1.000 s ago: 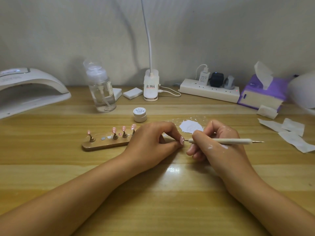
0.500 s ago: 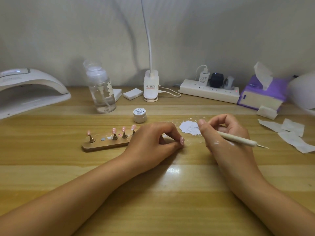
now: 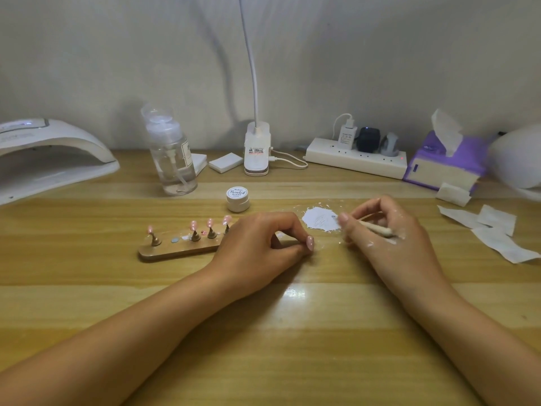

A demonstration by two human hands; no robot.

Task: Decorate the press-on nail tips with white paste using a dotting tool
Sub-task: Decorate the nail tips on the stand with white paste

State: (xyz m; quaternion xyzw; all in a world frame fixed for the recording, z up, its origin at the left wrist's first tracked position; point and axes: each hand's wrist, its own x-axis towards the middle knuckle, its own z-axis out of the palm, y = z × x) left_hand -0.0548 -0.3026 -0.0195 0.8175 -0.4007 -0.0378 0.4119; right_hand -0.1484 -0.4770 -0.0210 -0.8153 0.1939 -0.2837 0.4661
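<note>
Clear liquid is held in the bottle; the jar is lidded. The tool is gripped by the right hand; the left hand is curled, contents unclear.

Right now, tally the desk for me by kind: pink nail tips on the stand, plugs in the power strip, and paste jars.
Pink nail tips on the wooden stand: 4 visible
Plugs in the power strip: 3
Paste jars: 1
Total: 8
</note>
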